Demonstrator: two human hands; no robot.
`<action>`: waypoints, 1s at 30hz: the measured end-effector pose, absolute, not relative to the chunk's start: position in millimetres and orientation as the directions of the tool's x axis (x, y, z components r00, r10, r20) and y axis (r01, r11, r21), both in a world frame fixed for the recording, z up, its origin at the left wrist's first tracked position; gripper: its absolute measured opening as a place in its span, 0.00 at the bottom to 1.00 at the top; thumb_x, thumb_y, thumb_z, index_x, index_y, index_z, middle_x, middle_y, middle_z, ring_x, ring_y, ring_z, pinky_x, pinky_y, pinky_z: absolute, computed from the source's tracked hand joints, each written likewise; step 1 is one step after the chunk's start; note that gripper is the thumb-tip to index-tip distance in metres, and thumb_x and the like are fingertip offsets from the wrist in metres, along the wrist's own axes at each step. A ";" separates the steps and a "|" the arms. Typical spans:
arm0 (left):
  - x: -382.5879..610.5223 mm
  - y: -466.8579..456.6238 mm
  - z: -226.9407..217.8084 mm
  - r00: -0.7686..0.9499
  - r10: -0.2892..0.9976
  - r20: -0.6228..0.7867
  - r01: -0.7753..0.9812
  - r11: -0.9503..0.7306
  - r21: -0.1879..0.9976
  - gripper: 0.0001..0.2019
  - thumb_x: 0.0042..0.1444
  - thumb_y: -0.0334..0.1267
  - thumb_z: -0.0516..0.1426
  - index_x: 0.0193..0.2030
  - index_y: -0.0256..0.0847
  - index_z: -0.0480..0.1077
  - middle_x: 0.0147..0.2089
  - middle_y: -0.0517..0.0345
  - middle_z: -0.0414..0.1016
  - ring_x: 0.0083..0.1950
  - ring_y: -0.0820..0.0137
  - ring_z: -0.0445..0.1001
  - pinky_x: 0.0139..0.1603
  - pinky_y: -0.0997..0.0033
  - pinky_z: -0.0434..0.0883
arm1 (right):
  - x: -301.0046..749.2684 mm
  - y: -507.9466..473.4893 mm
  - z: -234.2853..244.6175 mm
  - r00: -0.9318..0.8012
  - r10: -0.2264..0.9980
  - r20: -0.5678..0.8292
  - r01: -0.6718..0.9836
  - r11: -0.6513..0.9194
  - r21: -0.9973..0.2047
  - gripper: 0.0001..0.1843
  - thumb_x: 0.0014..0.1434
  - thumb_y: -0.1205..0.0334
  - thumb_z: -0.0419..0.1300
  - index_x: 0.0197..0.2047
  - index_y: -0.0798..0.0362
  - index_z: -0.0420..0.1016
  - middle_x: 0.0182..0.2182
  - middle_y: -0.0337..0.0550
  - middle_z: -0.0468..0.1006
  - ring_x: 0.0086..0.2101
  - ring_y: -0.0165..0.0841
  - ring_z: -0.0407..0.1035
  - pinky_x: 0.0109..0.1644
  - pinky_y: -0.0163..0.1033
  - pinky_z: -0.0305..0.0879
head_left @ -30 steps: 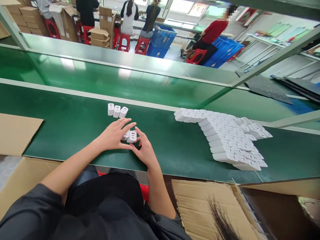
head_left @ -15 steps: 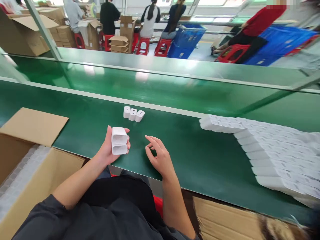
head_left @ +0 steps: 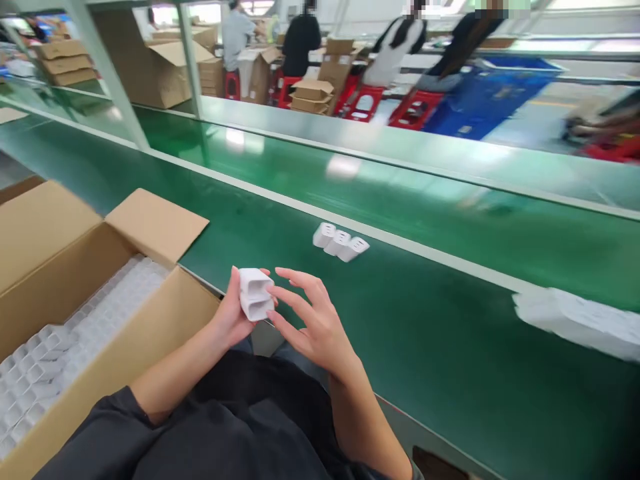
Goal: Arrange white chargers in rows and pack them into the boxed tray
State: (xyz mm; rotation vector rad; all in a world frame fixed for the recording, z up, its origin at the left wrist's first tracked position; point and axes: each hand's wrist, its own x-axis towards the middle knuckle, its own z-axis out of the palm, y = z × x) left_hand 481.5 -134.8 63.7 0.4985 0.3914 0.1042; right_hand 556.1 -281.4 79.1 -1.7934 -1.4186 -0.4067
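Two hollow white plastic housings (head_left: 256,273), stacked with their open ends toward me, are gripped in my left hand (head_left: 233,319). My right hand (head_left: 313,323) is beside them with its fingers spread; the fingertips are at the right side of the housings, and whether they press on them I cannot tell. On the green bench, beyond my hands, three small white slotted housings (head_left: 341,243) stand in a short row. A large cardboard box (head_left: 150,340) to my left holds many translucent plastic pieces (head_left: 50,360) in rows.
A block of white housings (head_left: 580,317) sits at the right on the green bench (head_left: 440,347). A pale rail (head_left: 400,239) runs along the bench, with an upright post (head_left: 107,73) at the left. Several people sit on red stools beyond, near a blue bin (head_left: 490,93).
My view has swung left, bringing more of the cardboard box into sight. My right hand has come up to the housings in my left hand, which have tilted slightly.
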 end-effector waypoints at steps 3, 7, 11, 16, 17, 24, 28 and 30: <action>452.4 -127.7 48.0 0.895 0.313 -0.319 -0.081 0.815 0.574 0.32 0.48 0.65 0.63 0.46 0.36 0.74 0.34 0.56 0.76 0.31 0.72 0.74 0.31 0.74 0.71 | 545.4 -243.8 82.6 0.158 0.773 0.614 0.952 0.045 -0.302 0.06 0.64 0.68 0.57 0.43 0.52 0.74 0.60 0.54 0.67 0.58 0.46 0.64 0.58 0.54 0.69; 389.7 -91.5 32.7 0.840 0.498 -0.217 -0.082 0.510 0.856 0.35 0.53 0.66 0.58 0.57 0.39 0.70 0.46 0.51 0.76 0.43 0.68 0.75 0.42 0.70 0.72 | 537.0 -194.4 64.5 -0.055 0.828 0.558 0.928 0.249 -0.277 0.07 0.64 0.70 0.55 0.38 0.53 0.73 0.60 0.54 0.67 0.57 0.46 0.65 0.57 0.52 0.70; 287.8 -39.6 40.8 0.743 0.665 0.070 0.108 -0.222 0.969 0.25 0.63 0.53 0.55 0.64 0.44 0.63 0.58 0.48 0.72 0.56 0.65 0.71 0.57 0.62 0.68 | 530.9 -148.6 59.9 -0.235 0.809 0.539 0.879 0.413 -0.236 0.08 0.64 0.69 0.55 0.39 0.51 0.75 0.58 0.53 0.69 0.55 0.45 0.67 0.55 0.51 0.71; 195.7 15.8 46.0 0.792 0.583 -0.181 0.531 -0.512 0.674 0.28 0.61 0.57 0.55 0.61 0.41 0.66 0.57 0.46 0.74 0.56 0.59 0.73 0.58 0.58 0.67 | 508.2 -71.3 85.2 -0.339 0.784 0.519 0.847 0.495 -0.193 0.09 0.64 0.69 0.55 0.38 0.50 0.77 0.57 0.52 0.70 0.53 0.44 0.69 0.52 0.50 0.72; 189.2 22.8 43.1 0.807 0.514 -0.290 0.561 -0.517 0.646 0.31 0.59 0.59 0.56 0.63 0.42 0.64 0.59 0.45 0.73 0.57 0.57 0.72 0.58 0.58 0.67 | 497.5 -49.9 87.1 -0.374 0.777 0.507 0.833 0.521 -0.185 0.09 0.64 0.68 0.56 0.39 0.50 0.78 0.57 0.52 0.69 0.53 0.44 0.68 0.53 0.50 0.72; 186.6 38.7 20.4 0.861 0.295 -0.413 0.506 -0.429 0.748 0.38 0.57 0.59 0.58 0.69 0.42 0.57 0.65 0.44 0.66 0.63 0.54 0.67 0.63 0.56 0.63 | 367.2 102.2 30.3 -0.793 0.609 0.008 0.606 0.791 -0.078 0.09 0.60 0.71 0.61 0.38 0.52 0.82 0.64 0.52 0.63 0.60 0.46 0.59 0.54 0.49 0.67; 185.2 39.0 16.6 0.852 0.307 -0.425 0.519 -0.377 0.768 0.36 0.56 0.57 0.58 0.68 0.43 0.58 0.66 0.44 0.65 0.64 0.53 0.66 0.64 0.55 0.64 | 295.5 154.3 -14.2 -0.873 0.432 -0.226 0.449 0.893 -0.028 0.09 0.63 0.67 0.59 0.38 0.53 0.82 0.59 0.52 0.68 0.56 0.44 0.62 0.49 0.44 0.66; 185.5 38.7 14.6 0.844 0.336 -0.418 0.524 -0.356 0.774 0.36 0.55 0.57 0.59 0.67 0.43 0.60 0.65 0.43 0.67 0.64 0.51 0.67 0.63 0.53 0.65 | 270.5 171.9 -31.3 -0.895 0.372 -0.244 0.392 0.919 -0.036 0.11 0.65 0.66 0.56 0.36 0.54 0.81 0.57 0.52 0.70 0.56 0.44 0.61 0.52 0.45 0.64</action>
